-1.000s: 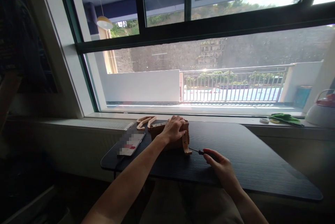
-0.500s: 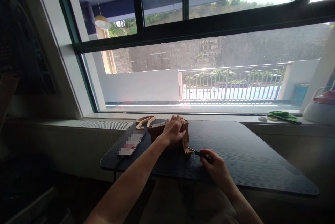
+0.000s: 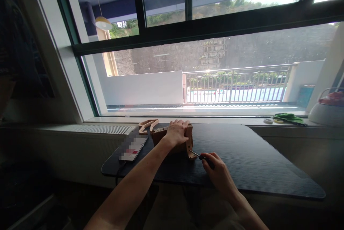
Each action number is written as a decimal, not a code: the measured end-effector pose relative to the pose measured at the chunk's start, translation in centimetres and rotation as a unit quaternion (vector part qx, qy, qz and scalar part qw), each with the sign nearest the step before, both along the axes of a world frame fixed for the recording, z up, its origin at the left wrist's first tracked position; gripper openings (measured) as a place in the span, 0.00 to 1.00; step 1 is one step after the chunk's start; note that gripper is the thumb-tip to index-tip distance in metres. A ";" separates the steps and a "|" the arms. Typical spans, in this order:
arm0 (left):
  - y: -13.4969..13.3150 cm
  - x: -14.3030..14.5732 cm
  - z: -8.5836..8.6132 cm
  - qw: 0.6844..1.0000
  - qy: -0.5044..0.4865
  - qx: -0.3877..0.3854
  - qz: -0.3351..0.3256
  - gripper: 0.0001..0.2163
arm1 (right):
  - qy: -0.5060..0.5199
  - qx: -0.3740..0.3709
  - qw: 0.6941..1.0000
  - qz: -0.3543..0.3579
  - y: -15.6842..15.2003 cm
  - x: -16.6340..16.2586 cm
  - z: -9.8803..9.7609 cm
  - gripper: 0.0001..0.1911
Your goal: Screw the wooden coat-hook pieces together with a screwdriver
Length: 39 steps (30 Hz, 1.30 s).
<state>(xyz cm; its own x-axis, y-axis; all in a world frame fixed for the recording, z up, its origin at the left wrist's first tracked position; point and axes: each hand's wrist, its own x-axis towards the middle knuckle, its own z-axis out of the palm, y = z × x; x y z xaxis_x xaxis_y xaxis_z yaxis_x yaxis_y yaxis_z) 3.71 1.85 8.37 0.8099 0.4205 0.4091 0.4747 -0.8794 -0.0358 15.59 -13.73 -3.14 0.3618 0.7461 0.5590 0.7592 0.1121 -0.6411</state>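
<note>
Here's the left hand (image 3: pixel 176 133), laid across the top of a brown box (image 3: pixel 158 137), fingers curled over towards the far side and the thumb down on the near side: it has the box clasped at its right end. The box sits near the far edge of the dark table (image 3: pixel 231 147), left of the tabletop's middle, and the hand and wrist hide a good part of it.

At that same end stands a wooden bracket (image 3: pixel 189 147), upright against the box, its foot bending out to the right along the table. And there's the right hand (image 3: pixel 216 167), fingers and thumb closed round the dark handle of a screwdriver (image 3: pixel 207 161). The shaft points left and slightly up, its tip right at the lower part of the bracket; whether it sits in a screw or a hole, it's too small to tell.

Over to the left of the box, two bent wooden pieces (image 3: pixel 145 127) lie close by at the back of the table. Nearer the viewer lies a phone (image 3: pixel 134 149), part of its screen blurred out.

On the window sill (image 3: pixel 228 120), over at the right, a green cloth (image 3: pixel 288 118) lies bunched beside two small rings (image 3: pixel 268 121), and next along comes a white kettle (image 3: pixel 325 113) with a reddish top.
</note>
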 end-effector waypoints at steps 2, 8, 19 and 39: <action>0.2 0.1 0.3 1.000 0.024 -0.001 0.002 0.34 | -0.009 0.002 1.000 0.002 0.5 0.0 0.4 0.14; 0.7 0.3 0.7 0.998 0.056 -0.014 0.015 0.35 | -0.031 0.014 0.999 -0.032 1.2 -0.3 1.3 0.13; 0.8 0.5 0.7 0.998 0.050 -0.027 0.026 0.35 | -0.046 0.011 0.997 -0.056 0.9 -0.3 0.6 0.13; 1.1 0.7 0.5 0.997 0.064 -0.012 0.042 0.36 | -0.078 0.005 0.994 -0.077 0.8 -0.7 0.7 0.14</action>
<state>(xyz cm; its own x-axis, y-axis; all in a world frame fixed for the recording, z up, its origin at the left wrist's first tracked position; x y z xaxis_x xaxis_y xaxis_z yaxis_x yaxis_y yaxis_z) 4.45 2.96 8.84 0.8159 0.4982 0.2934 0.5402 -0.8377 -0.0797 14.92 -12.96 -2.48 0.3797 0.6828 0.6242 0.8580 -0.0075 -0.5137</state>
